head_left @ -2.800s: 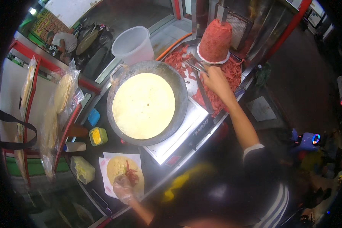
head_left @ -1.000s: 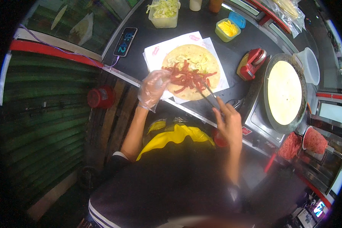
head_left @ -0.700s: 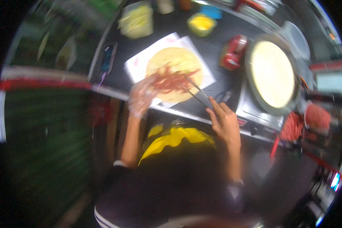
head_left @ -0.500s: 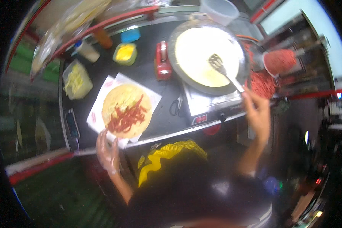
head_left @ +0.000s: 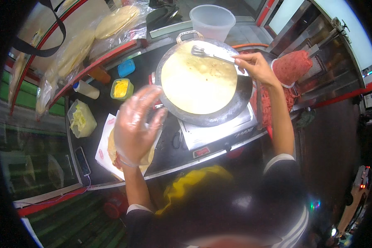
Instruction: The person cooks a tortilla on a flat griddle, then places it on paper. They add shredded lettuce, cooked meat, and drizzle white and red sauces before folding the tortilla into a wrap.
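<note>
My right hand (head_left: 257, 68) grips a slotted spatula (head_left: 199, 51) by its handle. Its head lies over the far part of a large round flatbread (head_left: 198, 87) in a wide dark pan (head_left: 244, 93). My left hand (head_left: 138, 128), in a clear plastic glove, is raised left of the pan with its fingers apart and holding nothing. Beneath it, mostly covered by the hand, a second flatbread (head_left: 111, 142) lies on white paper (head_left: 104, 153). The strips of reddish filling on it are largely hidden now.
The pan sits on a silver stove (head_left: 219, 130). To the left stand tubs of shredded greens (head_left: 82, 120) and yellow slices (head_left: 121, 89), a bottle (head_left: 87, 89) and a phone (head_left: 82, 161). Shredded reddish meat on a vertical spit (head_left: 292, 67) is at the right. A plastic bucket (head_left: 213, 22) stands behind.
My left hand has risen from the paper's near edge to beside the pan. My right hand has moved the spatula up and left to the pan's far side. The view has shifted too.
</note>
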Motion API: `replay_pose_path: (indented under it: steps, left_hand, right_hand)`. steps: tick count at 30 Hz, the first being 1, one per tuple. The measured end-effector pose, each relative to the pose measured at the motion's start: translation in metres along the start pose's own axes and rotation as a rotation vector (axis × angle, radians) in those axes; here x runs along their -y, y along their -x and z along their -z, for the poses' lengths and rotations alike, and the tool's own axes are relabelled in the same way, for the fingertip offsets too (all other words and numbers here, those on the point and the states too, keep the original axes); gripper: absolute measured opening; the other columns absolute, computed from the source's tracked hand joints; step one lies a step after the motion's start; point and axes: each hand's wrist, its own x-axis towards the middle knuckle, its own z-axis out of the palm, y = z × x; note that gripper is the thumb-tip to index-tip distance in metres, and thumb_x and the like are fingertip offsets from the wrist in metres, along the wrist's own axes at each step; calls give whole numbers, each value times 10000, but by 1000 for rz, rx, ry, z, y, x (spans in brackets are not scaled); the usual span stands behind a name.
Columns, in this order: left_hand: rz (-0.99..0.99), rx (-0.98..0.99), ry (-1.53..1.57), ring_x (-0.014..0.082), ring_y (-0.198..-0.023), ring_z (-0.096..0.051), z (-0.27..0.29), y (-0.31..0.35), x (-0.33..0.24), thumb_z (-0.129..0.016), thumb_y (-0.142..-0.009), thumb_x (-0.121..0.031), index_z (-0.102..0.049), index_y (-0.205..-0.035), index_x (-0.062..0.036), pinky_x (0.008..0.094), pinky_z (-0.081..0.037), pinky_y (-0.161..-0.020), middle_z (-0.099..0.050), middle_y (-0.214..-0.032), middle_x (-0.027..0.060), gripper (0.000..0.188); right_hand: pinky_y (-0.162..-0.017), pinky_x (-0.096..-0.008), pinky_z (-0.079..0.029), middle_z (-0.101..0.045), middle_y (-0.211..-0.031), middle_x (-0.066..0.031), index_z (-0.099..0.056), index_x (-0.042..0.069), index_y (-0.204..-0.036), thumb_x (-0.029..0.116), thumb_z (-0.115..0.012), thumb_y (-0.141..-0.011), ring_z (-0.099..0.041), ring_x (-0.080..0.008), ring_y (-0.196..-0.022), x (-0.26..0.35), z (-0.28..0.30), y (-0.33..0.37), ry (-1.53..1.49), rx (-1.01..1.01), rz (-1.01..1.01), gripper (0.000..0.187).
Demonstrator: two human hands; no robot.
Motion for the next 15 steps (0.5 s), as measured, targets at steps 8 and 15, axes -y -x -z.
replay_pose_path:
  steps: [8,15]
  left_hand:
    - [284,-426,280,255,-1243,-772,11,-39,22,-762,-1036,14,-794,-1356,-2,414,-586,-1127,-814,-1348,153,322]
    - [108,-82,154,313,-1250,-780,-10,-63,14,-776,-1024,-35,-803,-1308,-5,422,-580,-1113,-811,-1340,170,287]
  right_hand:
    - [-729,-274,-511,-821,-1058,-96,-788,-26,-1458,271,-769,-1099,-697,-112,-842,71,85,43,-23,128,400,466]
    - [-916,-377,-594,-865,-1147,-165,-774,60,-1506,118,-811,-1052,-770,-195,-978,33,58,72,361,-69,239,459]
